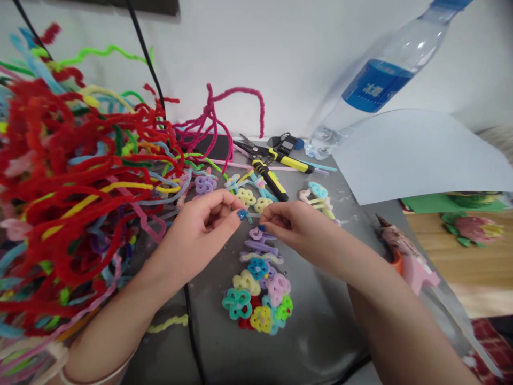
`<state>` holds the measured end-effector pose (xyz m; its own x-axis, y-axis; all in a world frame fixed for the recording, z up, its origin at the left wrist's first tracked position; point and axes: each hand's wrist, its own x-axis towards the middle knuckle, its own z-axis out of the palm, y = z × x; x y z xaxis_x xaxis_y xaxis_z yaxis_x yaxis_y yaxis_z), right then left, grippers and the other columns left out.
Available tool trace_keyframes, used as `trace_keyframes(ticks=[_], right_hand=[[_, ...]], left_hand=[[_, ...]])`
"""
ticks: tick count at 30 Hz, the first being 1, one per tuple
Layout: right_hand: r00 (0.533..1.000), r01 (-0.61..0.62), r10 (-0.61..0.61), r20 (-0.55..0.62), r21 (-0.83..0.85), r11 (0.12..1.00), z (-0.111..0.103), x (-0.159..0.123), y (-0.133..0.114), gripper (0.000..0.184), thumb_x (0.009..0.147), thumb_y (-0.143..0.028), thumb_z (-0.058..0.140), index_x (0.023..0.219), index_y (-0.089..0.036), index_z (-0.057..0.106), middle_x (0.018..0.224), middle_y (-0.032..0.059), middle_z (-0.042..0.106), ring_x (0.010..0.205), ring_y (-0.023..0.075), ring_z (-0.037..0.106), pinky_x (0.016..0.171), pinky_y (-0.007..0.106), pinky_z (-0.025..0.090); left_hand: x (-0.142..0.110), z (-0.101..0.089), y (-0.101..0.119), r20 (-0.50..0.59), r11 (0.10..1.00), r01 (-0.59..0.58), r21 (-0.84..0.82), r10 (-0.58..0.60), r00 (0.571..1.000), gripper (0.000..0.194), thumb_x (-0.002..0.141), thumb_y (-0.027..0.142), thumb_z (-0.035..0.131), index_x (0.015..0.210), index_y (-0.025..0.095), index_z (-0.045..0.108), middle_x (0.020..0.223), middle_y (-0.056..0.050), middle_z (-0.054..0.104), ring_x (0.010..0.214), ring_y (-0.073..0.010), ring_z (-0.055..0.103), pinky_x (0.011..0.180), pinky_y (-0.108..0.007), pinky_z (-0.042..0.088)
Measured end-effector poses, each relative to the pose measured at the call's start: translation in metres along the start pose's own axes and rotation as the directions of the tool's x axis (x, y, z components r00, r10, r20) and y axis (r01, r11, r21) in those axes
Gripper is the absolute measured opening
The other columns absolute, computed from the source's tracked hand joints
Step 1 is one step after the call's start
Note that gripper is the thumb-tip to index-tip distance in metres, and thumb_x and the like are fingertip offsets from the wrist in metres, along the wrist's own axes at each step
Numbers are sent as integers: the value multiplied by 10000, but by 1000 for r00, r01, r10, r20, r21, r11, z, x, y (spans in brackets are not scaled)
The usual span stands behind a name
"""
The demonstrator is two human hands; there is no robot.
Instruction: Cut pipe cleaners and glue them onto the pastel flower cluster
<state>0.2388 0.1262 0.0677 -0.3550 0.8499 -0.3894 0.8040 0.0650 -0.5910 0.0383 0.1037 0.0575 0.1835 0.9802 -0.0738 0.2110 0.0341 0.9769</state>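
Observation:
My left hand (pixel 204 224) and my right hand (pixel 294 227) meet over a grey table (pixel 316 326). Both pinch a short pale blue pipe cleaner piece (pixel 251 216) between thumb and fingertips. Just below the fingers lie purple pipe cleaner loops (pixel 260 243). Nearer to me sits a cluster of small pipe cleaner flowers (pixel 258 299) in teal, yellow, pink, green and red.
A big tangle of red, yellow and blue pipe cleaners (pixel 68 182) fills the left side. Yellow-handled pliers (pixel 272 166), more small flowers (pixel 252 198), a plastic water bottle (pixel 377 80), a white paper sheet (pixel 417 155) and a pink glue gun (pixel 409 262) lie around.

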Motion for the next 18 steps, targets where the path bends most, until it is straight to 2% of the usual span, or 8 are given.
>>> trace_keyframes(ticks=[18], right_hand=[[999, -24, 20, -44, -83, 996, 4, 1, 0, 208, 887, -150, 593, 693, -215, 558, 562, -66, 423, 544, 115, 352, 524, 278, 250]], left_hand=[[0, 0, 0, 11, 1000, -6, 21, 5, 1000, 81, 864, 236, 602, 834, 179, 650, 623, 70, 478, 525, -72, 401, 450, -168, 290]])
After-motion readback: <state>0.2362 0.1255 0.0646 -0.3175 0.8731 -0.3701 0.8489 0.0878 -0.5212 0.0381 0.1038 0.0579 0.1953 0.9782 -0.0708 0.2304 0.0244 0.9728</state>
